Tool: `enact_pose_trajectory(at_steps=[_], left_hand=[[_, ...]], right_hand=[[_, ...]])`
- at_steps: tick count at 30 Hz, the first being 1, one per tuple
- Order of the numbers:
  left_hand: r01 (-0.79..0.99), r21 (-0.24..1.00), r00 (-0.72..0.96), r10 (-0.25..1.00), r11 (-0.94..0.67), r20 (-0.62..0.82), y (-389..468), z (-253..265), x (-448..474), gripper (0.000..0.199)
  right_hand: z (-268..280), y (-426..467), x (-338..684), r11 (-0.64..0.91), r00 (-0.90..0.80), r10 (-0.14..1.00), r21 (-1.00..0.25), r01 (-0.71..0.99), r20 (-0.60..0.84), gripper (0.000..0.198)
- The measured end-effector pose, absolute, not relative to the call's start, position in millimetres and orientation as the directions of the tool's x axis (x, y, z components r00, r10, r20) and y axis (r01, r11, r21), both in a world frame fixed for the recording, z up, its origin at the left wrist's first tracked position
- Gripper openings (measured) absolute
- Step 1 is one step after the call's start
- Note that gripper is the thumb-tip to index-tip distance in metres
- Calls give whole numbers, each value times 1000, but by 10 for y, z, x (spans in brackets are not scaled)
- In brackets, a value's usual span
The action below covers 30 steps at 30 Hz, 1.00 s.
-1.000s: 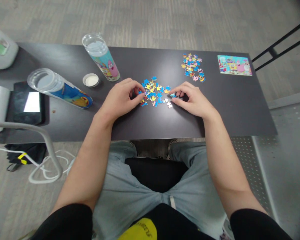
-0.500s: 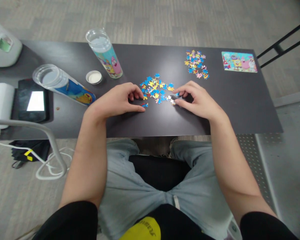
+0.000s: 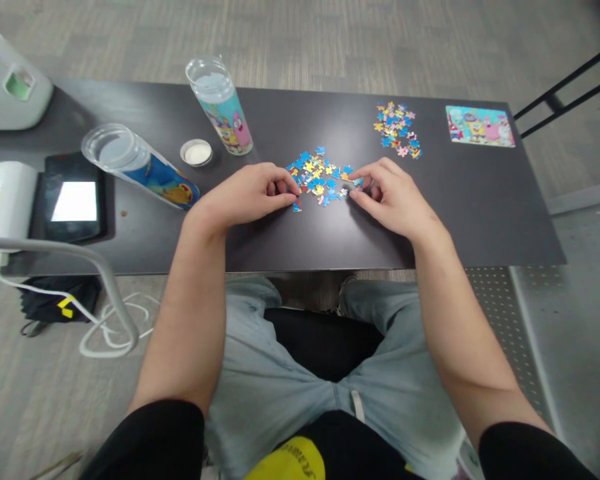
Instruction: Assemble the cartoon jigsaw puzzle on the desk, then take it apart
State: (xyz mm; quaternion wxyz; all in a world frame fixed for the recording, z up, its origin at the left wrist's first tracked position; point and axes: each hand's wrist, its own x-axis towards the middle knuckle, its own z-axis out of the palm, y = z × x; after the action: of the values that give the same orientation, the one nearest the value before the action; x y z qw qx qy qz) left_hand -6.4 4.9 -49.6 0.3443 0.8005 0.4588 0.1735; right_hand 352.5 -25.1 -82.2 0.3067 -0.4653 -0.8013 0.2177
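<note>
Loose jigsaw puzzle pieces [image 3: 320, 175], blue, yellow and white, lie in a heap on the dark table between my hands. My left hand [image 3: 260, 192] rests at the heap's left edge, fingers curled and thumb drawn in near the fingertips. Whether a piece is between them is hidden. Just below its thumb lies a blue and red puzzle piece [image 3: 297, 207]. At the heap's right edge my right hand [image 3: 389, 193] has its index finger and thumb apart, around a few pieces at the border of the heap. Its other fingers are curled under.
A second group of puzzle pieces [image 3: 397, 129] lies farther back, beside a finished-looking cartoon picture [image 3: 480, 126]. On the left stand two clear cartoon-printed tubes [image 3: 227, 113] [image 3: 153, 175], with a round white lid [image 3: 197, 153], a black phone-like device [image 3: 73, 200] and a white box [image 3: 10, 200].
My left thumb has closed in toward its fingers, and the left hand has moved slightly right against the heap. My right hand has shifted a little. The whole view has shifted slightly.
</note>
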Motion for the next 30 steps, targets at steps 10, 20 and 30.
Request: enact_pose_trajectory(at_steps=[10,20,30], left_hand=[[646,681,465,885,-345,7,36,-553,-65,33],[650,686,434,901,-327,17,31,-557,-68,15],[675,652,439,898,-346,23,37,-518,-53,13]], right_hand=[[-861,-359,2992,378,-295,926,-565,734,237,30],[-880,-353,3019,416,-322,909,-556,720,263,21],[-827,-502,3246,638,-630,738,-552,537,241,21]])
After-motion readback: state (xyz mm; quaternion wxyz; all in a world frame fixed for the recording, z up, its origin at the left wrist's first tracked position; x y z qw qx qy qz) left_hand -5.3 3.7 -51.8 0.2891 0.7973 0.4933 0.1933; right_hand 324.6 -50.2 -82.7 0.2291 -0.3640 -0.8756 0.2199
